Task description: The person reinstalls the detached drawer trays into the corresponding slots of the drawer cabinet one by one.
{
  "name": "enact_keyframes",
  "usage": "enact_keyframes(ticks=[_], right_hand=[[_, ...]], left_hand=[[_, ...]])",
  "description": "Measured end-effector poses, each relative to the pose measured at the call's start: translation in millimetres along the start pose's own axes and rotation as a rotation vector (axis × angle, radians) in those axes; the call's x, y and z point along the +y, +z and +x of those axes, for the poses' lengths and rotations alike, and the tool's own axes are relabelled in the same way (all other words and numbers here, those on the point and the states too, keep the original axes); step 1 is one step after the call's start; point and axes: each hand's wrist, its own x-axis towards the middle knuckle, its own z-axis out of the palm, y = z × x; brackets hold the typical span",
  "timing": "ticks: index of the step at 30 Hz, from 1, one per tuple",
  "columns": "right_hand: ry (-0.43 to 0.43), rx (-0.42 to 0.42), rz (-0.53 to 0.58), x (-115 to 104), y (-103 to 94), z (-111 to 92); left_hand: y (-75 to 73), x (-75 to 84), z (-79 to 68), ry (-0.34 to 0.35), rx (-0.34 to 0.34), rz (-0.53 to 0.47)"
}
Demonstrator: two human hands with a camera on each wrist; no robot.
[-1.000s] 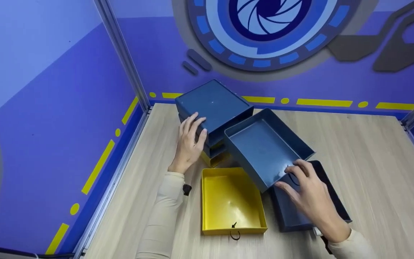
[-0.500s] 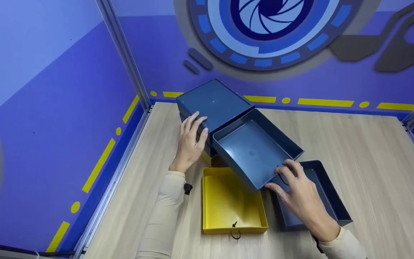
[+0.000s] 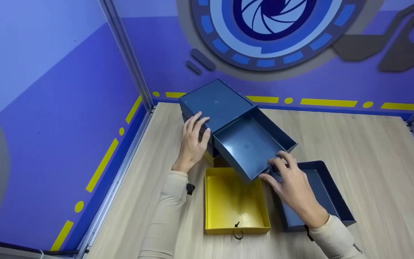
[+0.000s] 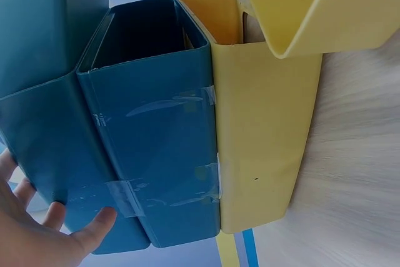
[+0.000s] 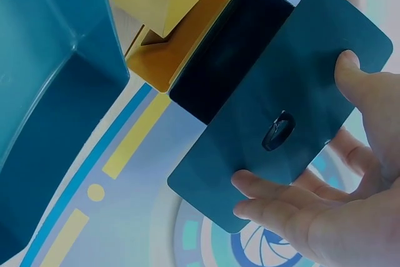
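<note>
1. The place looked like a built booth, a lab's or studio's work station; which, the views did not settle.
2. The table [image 3: 368, 162] was pale and wood-grained.
3. Behind the table stood a purple panel [image 3: 156, 54], printed with a mechanical-looking ring [image 3: 274, 34].
4. Left of the table rose a blue panel [image 3: 59, 108].
5. Metal posts [image 3: 129, 54] framed the table's far corners, and a metal rail [image 3: 117, 180] ran along its left edge.
6. Yellow dashes [image 3: 329, 103] lined the panels just above the table.

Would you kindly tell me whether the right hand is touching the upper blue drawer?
Touching: the right wrist view shows the right hand with fingertips on the front of the upper blue drawer.
</note>
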Motion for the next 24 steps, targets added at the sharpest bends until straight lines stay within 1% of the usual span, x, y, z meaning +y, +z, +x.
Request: enact_keyframes(ticks=[5,8,13,15,19,24], right_hand=[[0.013,0.008,-0.005,1.0,2.8,-0.4],[0.050,0.029,0.020,1.7,7.6,-3.7],[0.134,0.150,0.069,1.8,22.7,-14.5],[0.159,0.180,0.084,0.8,28.0,-18.5],[0.209,0.179,0.131,-0.4,32.5,-21.2],[0.218,0.188,0.157,-0.3,31.7,-17.4]], left_hand=[[1.5,-0.5,-0.4,0.004,0.000,-0.004],[0.9,-0.9,-0.7,-0.003,-0.002,-0.009],[0.0,-1.5,-1.4,-0.011,-0.008,-0.005],[0.1,-1.3,-1.9,-0.012,-0.008,-0.007],[0.8,-0.7,-2.0,-0.009,-0.004,-0.009],[1.1,1.1,-1.3,-0.008,0.000,-0.003]])
